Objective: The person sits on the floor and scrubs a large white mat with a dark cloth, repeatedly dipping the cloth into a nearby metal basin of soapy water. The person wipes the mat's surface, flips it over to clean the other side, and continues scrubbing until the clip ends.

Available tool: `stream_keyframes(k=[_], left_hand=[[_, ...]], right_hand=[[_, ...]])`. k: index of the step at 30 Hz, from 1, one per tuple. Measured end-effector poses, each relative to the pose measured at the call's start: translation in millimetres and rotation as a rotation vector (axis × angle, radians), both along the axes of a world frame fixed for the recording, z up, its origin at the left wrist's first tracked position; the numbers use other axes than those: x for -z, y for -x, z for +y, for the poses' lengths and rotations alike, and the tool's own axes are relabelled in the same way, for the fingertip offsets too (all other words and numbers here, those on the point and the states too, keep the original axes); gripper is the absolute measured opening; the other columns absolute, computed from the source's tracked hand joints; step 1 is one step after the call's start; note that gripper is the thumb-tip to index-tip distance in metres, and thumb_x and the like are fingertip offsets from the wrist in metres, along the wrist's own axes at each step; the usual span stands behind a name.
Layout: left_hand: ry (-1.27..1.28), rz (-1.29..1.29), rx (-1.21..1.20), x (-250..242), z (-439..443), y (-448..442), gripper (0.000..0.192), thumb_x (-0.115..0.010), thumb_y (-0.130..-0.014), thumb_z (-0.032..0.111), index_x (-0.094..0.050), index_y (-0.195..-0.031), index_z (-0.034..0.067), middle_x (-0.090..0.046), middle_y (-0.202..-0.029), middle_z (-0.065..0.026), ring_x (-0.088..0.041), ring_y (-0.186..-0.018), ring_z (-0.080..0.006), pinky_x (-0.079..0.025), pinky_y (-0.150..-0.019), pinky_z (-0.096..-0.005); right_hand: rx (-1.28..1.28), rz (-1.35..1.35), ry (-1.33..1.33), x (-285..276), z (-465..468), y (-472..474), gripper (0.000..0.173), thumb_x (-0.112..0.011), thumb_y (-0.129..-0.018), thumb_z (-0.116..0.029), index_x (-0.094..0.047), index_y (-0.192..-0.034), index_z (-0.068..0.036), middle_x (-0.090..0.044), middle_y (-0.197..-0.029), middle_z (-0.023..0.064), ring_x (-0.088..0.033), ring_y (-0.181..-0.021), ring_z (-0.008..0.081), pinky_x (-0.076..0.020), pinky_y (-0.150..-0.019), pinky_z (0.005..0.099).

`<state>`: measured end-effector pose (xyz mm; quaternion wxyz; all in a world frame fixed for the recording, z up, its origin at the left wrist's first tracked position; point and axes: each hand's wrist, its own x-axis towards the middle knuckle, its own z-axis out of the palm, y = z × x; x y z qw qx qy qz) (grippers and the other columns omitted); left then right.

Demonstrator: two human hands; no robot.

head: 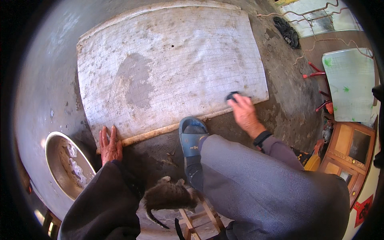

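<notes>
A large whitish sheet or mat (192,63), stained and marked with parallel lines, lies on the floor before me. Its near edge shows a brownish roll or fold, and a grey wet-looking patch (135,81) spreads left of its middle. My left hand (110,147) presses flat on the near left corner with fingers apart. Near the right corner, my right hand (246,115) grips a small dark object (231,96) against the surface; blur and the fingers hide what it is. My foot in a blue slide sandal (193,141) rests at the near edge.
A metal basin (70,165) with sudsy water stands at the left. Behind my foot, a cat (169,195) is beside a wooden stool (199,220). To the right are a green-patterned tabletop (349,85) with red legs, a wooden cabinet (345,156) and a black plastic bag (286,31).
</notes>
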<state>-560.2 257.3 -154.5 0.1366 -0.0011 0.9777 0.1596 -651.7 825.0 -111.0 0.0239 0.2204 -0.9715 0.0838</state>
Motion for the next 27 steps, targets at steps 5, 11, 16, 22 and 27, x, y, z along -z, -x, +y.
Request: stream_keyframes(k=[5,11,16,22,27], left_hand=[[-0.044,-0.060,-0.036,-3.9,-0.4,5.4,0.065,-0.060,-0.096,0.012,-0.044,-0.159,0.017,-0.026,-0.167,-0.0238,-0.023,-0.155,-0.0461,-0.024,-0.125,-0.0527],[-0.057,-0.009,-0.011,-4.3,-2.6,2.6,0.065,-0.061,-0.096,0.012,-0.044,-0.159,0.018,-0.027,-0.167,-0.0236,-0.023,-0.155,-0.0457,-0.025,-0.125,-0.0519],[-0.017,-0.012,-0.020,1.4,-1.8,0.7,0.066,-0.061,-0.096,0.012,-0.044,-0.159,0.020,-0.026,-0.167,-0.0229,-0.022,-0.155,-0.0461,-0.025,-0.125,-0.0529],[-0.033,-0.019,-0.015,-4.7,0.5,1.1,0.065,-0.060,-0.097,0.013,-0.043,-0.159,0.019,-0.026,-0.167,-0.0232,-0.022,-0.155,-0.0455,-0.024,-0.125,-0.0525],[-0.009,-0.051,-0.035,-9.6,1.9,6.5,0.065,-0.060,-0.098,0.014,-0.041,-0.160,0.019,-0.024,-0.168,-0.0232,-0.020,-0.156,-0.0442,-0.024,-0.126,-0.0514]], right_hand=[[-0.310,-0.123,0.209,23.8,-93.7,-7.4,0.030,-0.061,-0.088,-0.006,-0.074,-0.114,-0.010,-0.063,-0.134,0.0087,-0.059,-0.121,0.0304,-0.0498,-0.107,0.0410],[-0.182,0.004,-0.107,23.3,52.6,-11.4,0.026,-0.064,-0.092,-0.008,-0.071,-0.117,-0.009,-0.065,-0.129,0.0128,-0.061,-0.117,0.0323,-0.0531,-0.101,0.0441],[0.589,0.139,-0.142,-18.7,155.4,0.6,0.024,-0.059,-0.101,-0.015,-0.071,-0.119,-0.005,-0.067,-0.123,0.0185,-0.065,-0.106,0.0406,-0.0539,-0.090,0.0471],[0.150,-0.094,0.308,-15.6,-18.7,-3.8,0.024,-0.062,-0.100,-0.012,-0.073,-0.120,-0.007,-0.068,-0.122,0.0163,-0.066,-0.110,0.0340,-0.0530,-0.099,0.0413],[-0.145,-0.059,0.251,10.0,-71.6,-39.3,0.026,-0.068,-0.087,-0.007,-0.074,-0.112,-0.009,-0.063,-0.128,0.0131,-0.061,-0.117,0.0326,-0.0537,-0.102,0.0412]])
